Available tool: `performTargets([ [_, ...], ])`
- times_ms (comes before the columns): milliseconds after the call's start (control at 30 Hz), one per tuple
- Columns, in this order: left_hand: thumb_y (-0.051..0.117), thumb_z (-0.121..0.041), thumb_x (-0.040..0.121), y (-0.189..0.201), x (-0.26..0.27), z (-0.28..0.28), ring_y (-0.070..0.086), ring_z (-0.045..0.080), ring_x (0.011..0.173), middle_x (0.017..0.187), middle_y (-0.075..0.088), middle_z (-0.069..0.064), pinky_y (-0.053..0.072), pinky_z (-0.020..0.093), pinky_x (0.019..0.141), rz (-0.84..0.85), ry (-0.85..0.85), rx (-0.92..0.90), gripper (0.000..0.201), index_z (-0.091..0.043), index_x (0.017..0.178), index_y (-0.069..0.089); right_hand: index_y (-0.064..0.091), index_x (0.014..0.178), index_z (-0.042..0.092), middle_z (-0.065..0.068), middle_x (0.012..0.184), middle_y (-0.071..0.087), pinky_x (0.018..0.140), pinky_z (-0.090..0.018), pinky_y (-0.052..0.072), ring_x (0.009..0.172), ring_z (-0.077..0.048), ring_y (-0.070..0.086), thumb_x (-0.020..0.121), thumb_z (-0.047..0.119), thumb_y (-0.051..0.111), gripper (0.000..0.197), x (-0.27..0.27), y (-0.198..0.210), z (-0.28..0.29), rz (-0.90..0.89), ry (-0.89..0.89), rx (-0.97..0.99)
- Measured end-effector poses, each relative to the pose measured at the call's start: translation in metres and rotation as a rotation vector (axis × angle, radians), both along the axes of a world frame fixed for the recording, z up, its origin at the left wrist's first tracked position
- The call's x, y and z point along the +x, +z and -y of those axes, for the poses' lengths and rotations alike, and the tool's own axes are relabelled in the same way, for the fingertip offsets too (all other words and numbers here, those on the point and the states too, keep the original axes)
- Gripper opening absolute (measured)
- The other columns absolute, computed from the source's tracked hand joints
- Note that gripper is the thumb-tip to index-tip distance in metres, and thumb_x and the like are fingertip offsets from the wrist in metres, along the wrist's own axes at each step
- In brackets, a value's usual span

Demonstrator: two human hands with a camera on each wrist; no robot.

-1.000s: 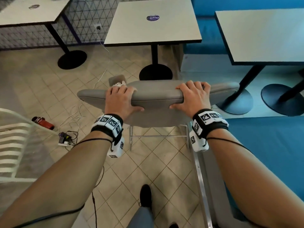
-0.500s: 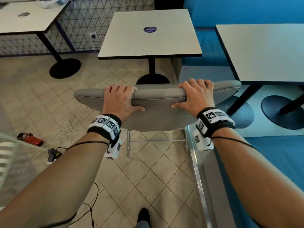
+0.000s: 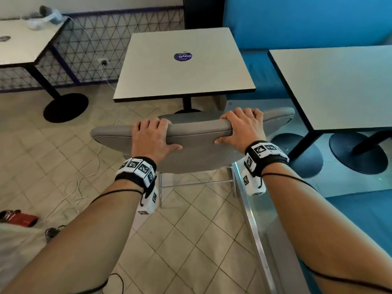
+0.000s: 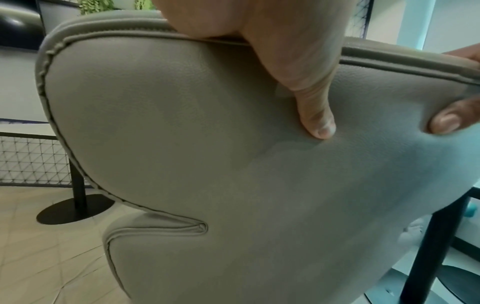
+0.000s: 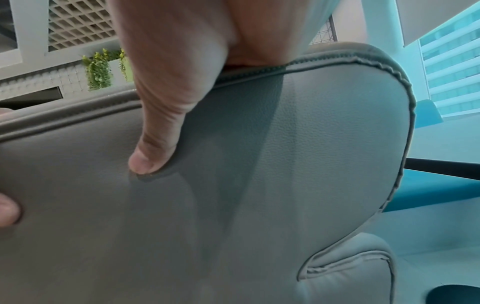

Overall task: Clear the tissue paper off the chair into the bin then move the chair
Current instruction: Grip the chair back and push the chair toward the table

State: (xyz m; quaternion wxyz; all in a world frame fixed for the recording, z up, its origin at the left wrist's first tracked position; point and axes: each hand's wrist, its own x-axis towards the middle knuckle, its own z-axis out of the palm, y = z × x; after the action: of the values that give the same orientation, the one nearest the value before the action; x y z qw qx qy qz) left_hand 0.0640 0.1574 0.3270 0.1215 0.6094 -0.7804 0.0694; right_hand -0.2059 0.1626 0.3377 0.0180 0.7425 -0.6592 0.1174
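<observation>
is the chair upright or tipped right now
Cannot tell: the chair shows only its backrest and two rear legs; the feet and seat are hidden. Both hands grip its top edge.

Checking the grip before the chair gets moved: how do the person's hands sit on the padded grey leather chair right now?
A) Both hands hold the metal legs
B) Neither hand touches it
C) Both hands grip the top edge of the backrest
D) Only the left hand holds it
C: in the head view the left hand and right hand both curl over the top edge of the padded grey leather chair, thumbs pressed into the backrest's near face.
</observation>
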Motion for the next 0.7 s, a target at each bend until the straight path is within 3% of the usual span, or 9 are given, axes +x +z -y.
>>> performTargets([
  [300,0.065,-0.076,0.066,0.0,-0.003,0.102,0.055,0.031,0.103,0.109,0.062,0.007,0.037,0.047,0.093,0.02,-0.004,-0.04,0.079,-0.019,0.119,0.057,0.054,0.121,0.032,0.002,0.115,0.057,0.105,-0.044,0.021,0.113,-0.026,0.048,0.062,0.072,0.067,0.073,-0.004,-0.001,0.105,0.009,0.005,-0.016],
  [567,0.065,-0.077,0.067,0.004,0.001,0.216,0.053,0.035,0.104,0.111,0.061,0.011,0.035,0.05,0.099,0.047,0.021,0.002,0.081,-0.017,0.119,0.056,0.057,0.116,0.032,0.003,0.112,0.059,0.104,-0.044,0.021,0.111,-0.026,0.05,0.06,0.071,0.069,0.069,0.006,0.001,0.217,0.043,0.004,-0.003],
  [700,0.061,-0.078,0.069,0.0,0.002,0.233,0.053,0.033,0.094,0.102,0.062,0.012,0.035,0.048,0.093,0.04,-0.017,-0.051,0.078,-0.014,0.115,0.06,0.059,0.113,0.03,0.003,0.105,0.061,0.099,-0.045,0.027,0.104,-0.027,0.053,0.06,0.074,0.066,0.07,-0.003,-0.002,0.237,0.014,0.031,-0.047],
])
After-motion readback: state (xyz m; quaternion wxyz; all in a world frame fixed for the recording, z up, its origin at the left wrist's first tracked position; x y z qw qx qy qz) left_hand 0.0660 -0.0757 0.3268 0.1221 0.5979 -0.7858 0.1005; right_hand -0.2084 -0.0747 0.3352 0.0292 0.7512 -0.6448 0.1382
